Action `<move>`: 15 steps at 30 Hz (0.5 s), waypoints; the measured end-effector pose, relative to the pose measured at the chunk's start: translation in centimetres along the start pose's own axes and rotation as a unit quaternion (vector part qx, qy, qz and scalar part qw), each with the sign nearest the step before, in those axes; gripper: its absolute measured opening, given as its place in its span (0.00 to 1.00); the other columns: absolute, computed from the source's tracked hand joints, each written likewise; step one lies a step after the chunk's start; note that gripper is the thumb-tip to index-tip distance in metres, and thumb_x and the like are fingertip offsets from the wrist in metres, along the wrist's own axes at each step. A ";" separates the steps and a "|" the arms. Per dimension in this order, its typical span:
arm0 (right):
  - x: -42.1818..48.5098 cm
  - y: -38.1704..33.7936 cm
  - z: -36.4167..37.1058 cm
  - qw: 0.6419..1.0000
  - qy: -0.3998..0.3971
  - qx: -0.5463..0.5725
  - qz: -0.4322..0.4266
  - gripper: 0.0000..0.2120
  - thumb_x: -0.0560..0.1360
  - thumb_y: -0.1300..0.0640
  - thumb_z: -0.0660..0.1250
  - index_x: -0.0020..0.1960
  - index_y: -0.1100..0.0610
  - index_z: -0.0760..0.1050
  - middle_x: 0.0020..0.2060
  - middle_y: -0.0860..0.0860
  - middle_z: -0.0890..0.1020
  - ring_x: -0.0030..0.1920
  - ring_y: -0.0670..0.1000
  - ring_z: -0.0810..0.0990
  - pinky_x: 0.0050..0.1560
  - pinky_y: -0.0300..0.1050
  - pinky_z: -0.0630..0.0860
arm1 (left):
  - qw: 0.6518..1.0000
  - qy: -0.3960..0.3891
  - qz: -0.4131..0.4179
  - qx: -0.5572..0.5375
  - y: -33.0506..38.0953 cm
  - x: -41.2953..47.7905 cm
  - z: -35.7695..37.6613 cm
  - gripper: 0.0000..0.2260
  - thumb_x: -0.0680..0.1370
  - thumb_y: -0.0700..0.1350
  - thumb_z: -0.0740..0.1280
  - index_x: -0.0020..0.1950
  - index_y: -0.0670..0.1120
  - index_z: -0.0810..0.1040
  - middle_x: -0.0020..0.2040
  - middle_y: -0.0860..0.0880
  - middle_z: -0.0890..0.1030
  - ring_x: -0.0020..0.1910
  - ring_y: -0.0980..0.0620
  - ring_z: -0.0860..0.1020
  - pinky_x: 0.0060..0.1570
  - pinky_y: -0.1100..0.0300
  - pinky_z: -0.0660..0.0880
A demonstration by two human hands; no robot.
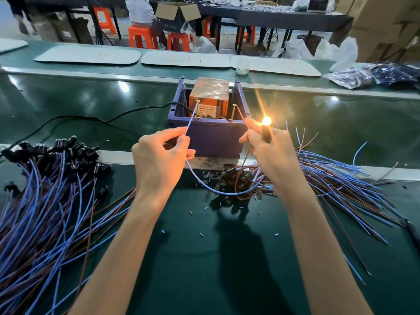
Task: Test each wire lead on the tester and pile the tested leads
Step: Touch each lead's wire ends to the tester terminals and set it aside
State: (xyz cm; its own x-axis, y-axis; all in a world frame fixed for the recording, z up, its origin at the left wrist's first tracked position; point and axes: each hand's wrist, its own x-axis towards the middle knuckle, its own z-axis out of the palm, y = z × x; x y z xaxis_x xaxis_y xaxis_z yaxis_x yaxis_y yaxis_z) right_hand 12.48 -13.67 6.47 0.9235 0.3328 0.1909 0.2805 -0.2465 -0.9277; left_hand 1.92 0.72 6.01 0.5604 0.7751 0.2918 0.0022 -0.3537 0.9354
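Observation:
The tester (210, 97) is an orange transformer block inside a blue plastic bin (211, 135), with two brass screw contacts at its front. My left hand (162, 155) pinches the blue wire (192, 115) of a lead, its tip against the left screw. My right hand (270, 151) grips the lead's black lamp holder (266, 131) and its brown wire (240, 115), which reaches the right screw. The bulb glows bright orange. A big pile of leads (52, 189) lies to the left, another pile (329, 178) to the right.
A black power cable (95, 119) runs left from the bin across the green belt. Small cut wire bits dot the mat in front. White trays (91, 54), plastic bags (354, 76), orange stools and seated people stand beyond the far edge.

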 end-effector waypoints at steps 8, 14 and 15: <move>-0.2 -0.3 -0.2 1.000 -0.013 -0.001 0.003 0.14 0.79 0.60 0.61 0.38 0.51 0.80 0.30 0.42 0.72 0.30 0.46 0.67 0.37 0.44 0.64 | 1.000 -0.005 0.000 0.006 0.1 -0.1 0.0 0.08 0.75 0.38 0.68 0.51 0.47 0.84 0.33 0.59 0.81 0.30 0.59 0.82 0.44 0.55 0.82; -0.3 -0.4 -0.1 1.000 -0.016 0.007 0.008 0.14 0.79 0.61 0.62 0.37 0.50 0.79 0.43 0.44 0.77 0.31 0.43 0.68 0.37 0.40 0.65 | 1.000 -0.006 -0.008 0.006 0.2 -0.1 0.0 0.09 0.75 0.38 0.68 0.51 0.47 0.84 0.33 0.56 0.82 0.30 0.58 0.82 0.45 0.54 0.81; -0.3 -0.4 -0.1 1.000 -0.015 0.007 0.011 0.14 0.79 0.61 0.62 0.37 0.51 0.79 0.43 0.42 0.78 0.31 0.42 0.68 0.37 0.40 0.65 | 1.000 -0.008 -0.008 0.006 0.2 -0.2 0.0 0.09 0.75 0.39 0.68 0.51 0.47 0.84 0.34 0.57 0.82 0.30 0.58 0.82 0.45 0.55 0.81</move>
State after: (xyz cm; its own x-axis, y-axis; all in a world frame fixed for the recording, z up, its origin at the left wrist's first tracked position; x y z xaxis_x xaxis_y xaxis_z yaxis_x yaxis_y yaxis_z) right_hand 12.08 -13.80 6.82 0.9208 0.3551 0.1613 0.2571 -0.2417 -0.9357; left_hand 1.83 0.51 6.14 0.5727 0.7725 0.2743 0.0214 -0.3486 0.9370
